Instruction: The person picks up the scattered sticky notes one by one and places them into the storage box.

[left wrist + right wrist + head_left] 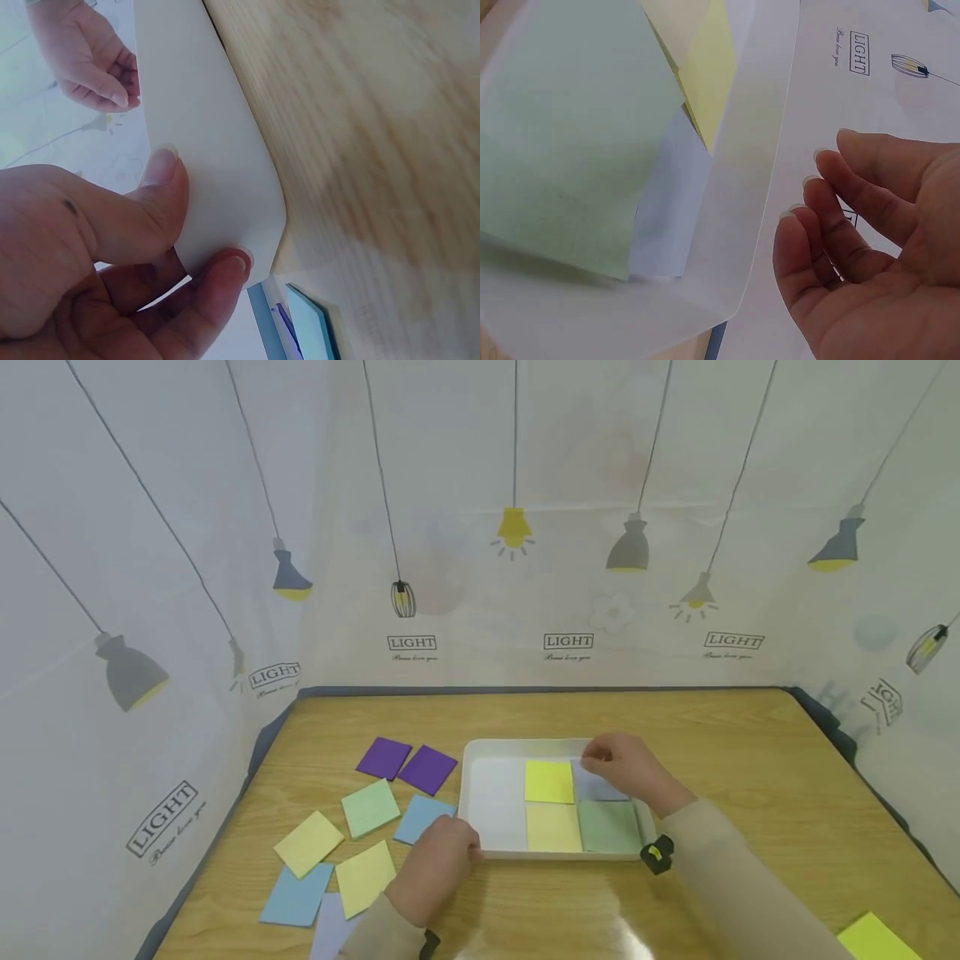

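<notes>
A shallow white tray (pixel 491 793) lies on the table. My left hand (pixel 438 866) grips its near left corner; in the left wrist view the thumb and fingers pinch the white wall (pixel 217 150). Four flat squares like sticky-note pads fill the tray's right part: bright yellow (pixel 549 782), pale yellow (pixel 553 827), green (pixel 609 827) and lavender (pixel 600 785). My right hand (pixel 626 764) is above the lavender square by the far rim. Its fingers curl loosely and hold nothing, as the right wrist view shows.
Left of the tray lie loose squares: two purple (pixel 427 769), one light green (pixel 371 807), two blue (pixel 423 817), two pale yellow (pixel 308 843) and one lavender (pixel 330 931). A lime square (pixel 877 937) sits at the near right. Printed cloth (pixel 480 610) stands around the table.
</notes>
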Tool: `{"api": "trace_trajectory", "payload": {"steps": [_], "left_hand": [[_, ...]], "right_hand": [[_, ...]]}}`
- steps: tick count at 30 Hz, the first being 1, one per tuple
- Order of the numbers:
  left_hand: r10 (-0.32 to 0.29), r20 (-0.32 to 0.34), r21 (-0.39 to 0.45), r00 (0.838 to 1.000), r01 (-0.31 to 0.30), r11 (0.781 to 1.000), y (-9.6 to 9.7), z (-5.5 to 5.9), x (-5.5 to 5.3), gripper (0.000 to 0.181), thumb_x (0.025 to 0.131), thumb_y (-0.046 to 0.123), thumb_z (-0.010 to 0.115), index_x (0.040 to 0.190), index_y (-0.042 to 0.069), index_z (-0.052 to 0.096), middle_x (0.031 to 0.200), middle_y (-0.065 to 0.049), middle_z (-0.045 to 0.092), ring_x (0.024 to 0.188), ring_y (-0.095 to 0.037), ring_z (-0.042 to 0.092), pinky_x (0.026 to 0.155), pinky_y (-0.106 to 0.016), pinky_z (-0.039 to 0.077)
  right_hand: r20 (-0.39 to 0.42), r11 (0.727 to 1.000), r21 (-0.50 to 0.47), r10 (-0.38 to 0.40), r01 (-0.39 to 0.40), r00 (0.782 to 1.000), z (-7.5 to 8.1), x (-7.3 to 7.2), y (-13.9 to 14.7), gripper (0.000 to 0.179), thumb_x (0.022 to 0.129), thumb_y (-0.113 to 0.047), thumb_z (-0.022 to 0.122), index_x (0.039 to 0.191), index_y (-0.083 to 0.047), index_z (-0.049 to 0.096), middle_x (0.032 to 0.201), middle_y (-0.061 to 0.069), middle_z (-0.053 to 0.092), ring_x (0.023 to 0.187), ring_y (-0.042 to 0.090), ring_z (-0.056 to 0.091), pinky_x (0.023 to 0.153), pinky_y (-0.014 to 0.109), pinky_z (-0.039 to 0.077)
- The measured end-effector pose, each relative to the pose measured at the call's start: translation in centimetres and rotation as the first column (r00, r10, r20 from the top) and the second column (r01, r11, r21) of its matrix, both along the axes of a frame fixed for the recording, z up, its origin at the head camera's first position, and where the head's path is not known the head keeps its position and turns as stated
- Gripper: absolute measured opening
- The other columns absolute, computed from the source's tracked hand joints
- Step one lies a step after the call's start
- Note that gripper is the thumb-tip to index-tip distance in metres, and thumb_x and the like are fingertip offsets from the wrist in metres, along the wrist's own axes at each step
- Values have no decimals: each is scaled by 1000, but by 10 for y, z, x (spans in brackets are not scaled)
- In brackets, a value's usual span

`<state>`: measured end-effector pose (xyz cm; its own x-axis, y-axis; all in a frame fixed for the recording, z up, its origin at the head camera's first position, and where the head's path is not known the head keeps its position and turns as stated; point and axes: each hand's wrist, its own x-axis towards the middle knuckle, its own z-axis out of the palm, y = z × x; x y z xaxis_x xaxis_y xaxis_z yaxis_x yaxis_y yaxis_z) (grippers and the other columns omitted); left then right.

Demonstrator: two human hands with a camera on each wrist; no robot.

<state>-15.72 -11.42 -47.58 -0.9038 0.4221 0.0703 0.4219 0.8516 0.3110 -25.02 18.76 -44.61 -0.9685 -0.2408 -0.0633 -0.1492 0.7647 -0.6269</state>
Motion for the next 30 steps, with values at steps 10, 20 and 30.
{"api": "trace_trajectory", "payload": {"steps": [10, 20, 30], "left_hand": [[7, 15, -8, 1000, -7, 1000, 1, -2, -2, 12, 86, 11, 76, 75, 13, 80, 75, 2, 75, 68, -11, 63, 71, -29, 56], [5, 14, -14, 1000, -5, 1000, 1, 0, -2, 13, 86, 10, 76, 73, 12, 79, 71, 2, 73, 65, -10, 60, 68, -29, 55], [4, 16, -29, 1000, -4, 1000, 1, -1, -2, 15, 87, 12, 76, 72, 12, 78, 69, 3, 72, 66, -11, 61, 70, -30, 55]], "right_hand": [[-37, 1000, 9, 18, -17, 999, 1, 12, 10, 15, 98, -18, 64, 102, -6, 72, 99, 7, 70, 90, 20, 60, 75, 35, 52], [-20, 1000, 3, -24, 24, 1000, -1, 28, 22, 15, 97, -20, 65, 103, -7, 72, 99, 6, 70, 89, 20, 58, 74, 32, 50], [-35, 999, -27, -45, 45, 998, -3, 47, 35, 17, 98, -20, 66, 106, -6, 72, 99, 6, 70, 89, 19, 58, 75, 30, 49]]}}
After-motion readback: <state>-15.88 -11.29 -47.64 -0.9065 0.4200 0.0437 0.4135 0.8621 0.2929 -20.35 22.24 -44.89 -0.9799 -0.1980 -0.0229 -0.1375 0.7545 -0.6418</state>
